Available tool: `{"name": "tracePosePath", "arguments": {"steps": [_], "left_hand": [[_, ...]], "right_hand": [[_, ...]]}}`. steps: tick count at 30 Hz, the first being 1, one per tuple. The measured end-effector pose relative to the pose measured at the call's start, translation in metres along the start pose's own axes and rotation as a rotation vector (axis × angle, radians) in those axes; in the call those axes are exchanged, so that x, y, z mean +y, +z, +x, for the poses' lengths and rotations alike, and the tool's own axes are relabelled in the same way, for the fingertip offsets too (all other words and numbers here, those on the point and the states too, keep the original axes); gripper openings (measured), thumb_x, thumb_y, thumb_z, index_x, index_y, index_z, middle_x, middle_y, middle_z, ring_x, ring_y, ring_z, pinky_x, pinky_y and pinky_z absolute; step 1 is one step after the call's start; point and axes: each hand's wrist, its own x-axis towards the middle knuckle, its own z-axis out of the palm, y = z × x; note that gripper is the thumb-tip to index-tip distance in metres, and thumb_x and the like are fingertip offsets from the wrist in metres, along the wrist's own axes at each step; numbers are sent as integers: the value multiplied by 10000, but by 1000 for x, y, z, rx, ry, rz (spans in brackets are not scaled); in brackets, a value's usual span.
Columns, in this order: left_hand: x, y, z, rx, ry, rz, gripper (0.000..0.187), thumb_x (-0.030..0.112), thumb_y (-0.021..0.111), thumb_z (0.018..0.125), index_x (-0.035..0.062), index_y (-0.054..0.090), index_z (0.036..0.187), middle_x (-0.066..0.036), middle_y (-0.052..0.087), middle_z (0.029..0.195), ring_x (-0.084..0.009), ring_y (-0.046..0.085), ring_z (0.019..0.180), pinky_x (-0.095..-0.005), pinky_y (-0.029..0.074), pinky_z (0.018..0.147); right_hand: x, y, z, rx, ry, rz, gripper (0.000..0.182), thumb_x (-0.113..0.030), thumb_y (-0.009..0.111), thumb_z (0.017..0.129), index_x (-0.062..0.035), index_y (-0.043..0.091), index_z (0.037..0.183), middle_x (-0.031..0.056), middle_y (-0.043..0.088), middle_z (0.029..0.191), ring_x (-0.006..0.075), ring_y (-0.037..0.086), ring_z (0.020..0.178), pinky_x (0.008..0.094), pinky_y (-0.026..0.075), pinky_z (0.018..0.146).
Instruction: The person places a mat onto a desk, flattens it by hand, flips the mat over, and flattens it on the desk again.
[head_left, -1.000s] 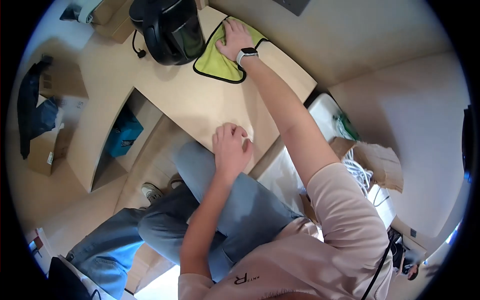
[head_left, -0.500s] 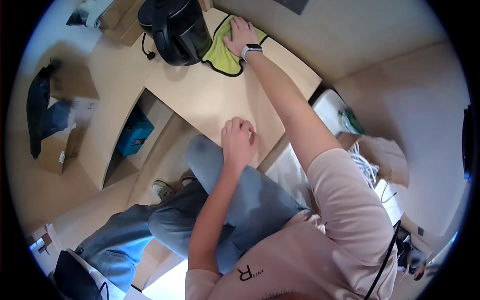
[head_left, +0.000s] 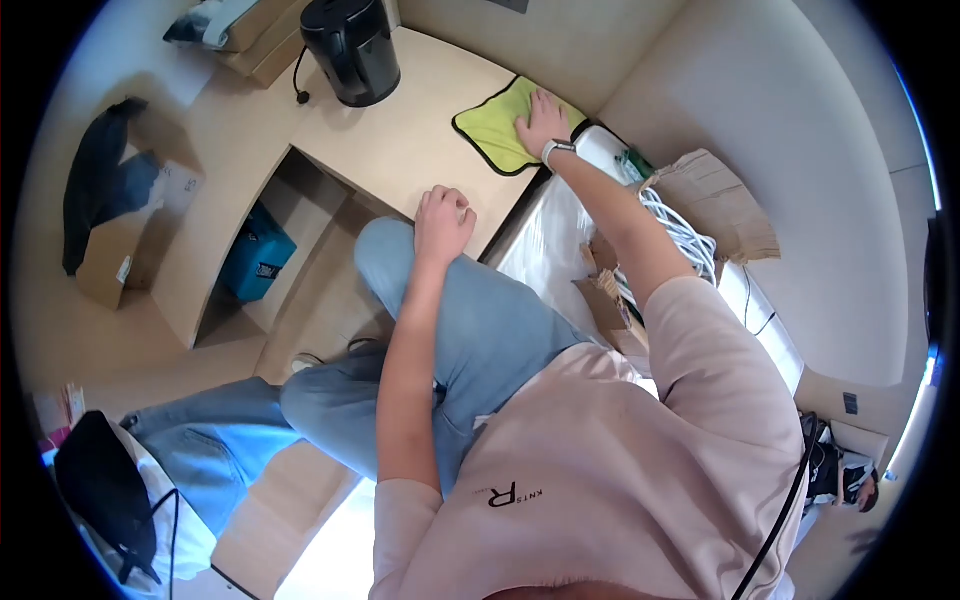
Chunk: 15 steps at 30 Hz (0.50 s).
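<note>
On the right end of the wooden tabletop lies a yellow-green cloth with a black border. My right hand, with a watch on its wrist, presses down on the cloth, palm down and thumb apart from the other fingers. The cloth reaches the table's right edge. My left hand rests at the front edge of the tabletop, above my knee. Its fingers are loosely curled, and I see nothing in them.
A black electric kettle stands at the back left with its cord beside it. Beyond the table's right edge is a torn cardboard box with white cables. A teal box sits in the shelf below. Another person's jeans are at lower left.
My right hand has moved right with the cloth, away from the kettle to the table's right edge. My left hand stays curled at the front edge. The camera view has shifted.
</note>
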Motion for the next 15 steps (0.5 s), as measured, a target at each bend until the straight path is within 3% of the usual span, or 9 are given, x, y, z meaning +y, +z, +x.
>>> {"name": "tracePosePath", "arguments": {"steps": [3, 10, 14, 15], "left_hand": [[2, -2, -4, 27, 11, 5, 179, 148, 725, 850, 64, 689, 1003, -114, 650, 1110, -341, 592, 1120, -465, 512, 976], [12, -15, -10, 177, 28, 127, 303, 179, 721, 857, 70, 650, 1131, -131, 630, 1148, -350, 583, 1141, -482, 477, 1016], [3, -12, -11, 182, 28, 108, 323, 194, 726, 859, 63, 644, 1142, -135, 623, 1184, -368, 577, 1173, -497, 468, 1021], [1, -14, -10, 74, -10, 96, 349, 198, 722, 869, 57, 632, 1176, -142, 618, 1219, -373, 573, 1201, -503, 460, 1040]], "right_hand": [[-30, -6, -33, -45, 18, -40, 823, -489, 507, 966, 43, 391, 1584, 228, 341, 1685, 374, 278, 1583, 591, 210, 1280], [-119, -18, -105, -172, -182, 31, 864, -496, 543, 961, 45, 344, 1605, 241, 300, 1704, 382, 229, 1610, 600, 170, 1291], [-153, -27, -134, -235, -295, 28, 832, -460, 548, 980, 12, 316, 1624, 207, 265, 1726, 345, 214, 1621, 590, 164, 1296], [-154, -31, -130, -269, -278, 83, 835, -468, 547, 979, -3, 313, 1631, 191, 257, 1733, 330, 207, 1625, 585, 156, 1299]]}}
